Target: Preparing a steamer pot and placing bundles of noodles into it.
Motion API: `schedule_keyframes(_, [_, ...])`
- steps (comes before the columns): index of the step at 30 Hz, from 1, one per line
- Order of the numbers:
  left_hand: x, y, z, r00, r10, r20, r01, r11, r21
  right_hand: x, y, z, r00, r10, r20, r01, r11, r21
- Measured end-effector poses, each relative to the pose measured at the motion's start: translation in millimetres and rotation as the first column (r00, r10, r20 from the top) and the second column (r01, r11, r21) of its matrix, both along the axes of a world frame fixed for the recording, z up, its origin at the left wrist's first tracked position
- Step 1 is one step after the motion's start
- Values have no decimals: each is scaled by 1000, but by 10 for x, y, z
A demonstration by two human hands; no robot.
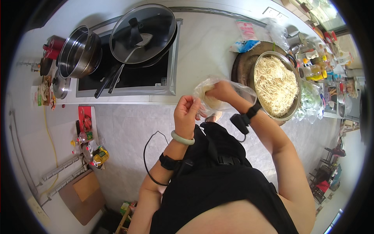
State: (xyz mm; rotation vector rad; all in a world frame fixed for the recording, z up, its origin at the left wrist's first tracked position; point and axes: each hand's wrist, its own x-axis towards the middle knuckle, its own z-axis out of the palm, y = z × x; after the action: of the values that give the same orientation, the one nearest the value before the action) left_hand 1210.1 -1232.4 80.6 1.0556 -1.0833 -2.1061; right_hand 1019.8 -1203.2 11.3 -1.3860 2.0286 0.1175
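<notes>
A clear plastic bag (245, 93) hangs at the counter's front edge, with pale noodles (211, 100) in it. My left hand (187, 110) pinches the bag's near left side between thumb and fingers. Inside the bag is my right hand (224, 91), its fingertips against the noodles and partly hidden, so their grip is unclear. To the right, a round metal pan (297, 99) heaped with thin pale noodles (276, 84) rests on a round wooden board (244, 65).
A lidded frying pan (117, 38) with a spatula (133, 54) on its glass lid stands on the black cooktop (134, 79), beside a steel pot (90, 60). Blue-white packaging (245, 46) touches the board. Bottles (315, 71) crowd the right side, near bagged greens (311, 101).
</notes>
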Motion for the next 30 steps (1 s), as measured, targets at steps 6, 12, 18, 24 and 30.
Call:
schedule_keyframes(6, [-59,-219,47,999,32,-43,-36,995,-89,70,30,61,945,-276,176,296,950,-101])
schedule_keyframes(12, [-71,-244,-18,998,-31,50,35,996,-78,284,-17,-552,995,-38,-88,5,935,-353])
schedule_keyframes(18, [-6,-166,-88,997,-51,56,52,999,-13,363,60,-504,855,460,-238,-518,758,-396])
schedule_keyframes(24, [52,-293,-68,999,-11,35,12,1000,-22,316,-36,-364,972,210,104,-179,951,-251])
schedule_keyframes(30, [-4,-340,-94,1000,-19,-16,20,998,54,453,165,402,967,-86,239,136,970,-199])
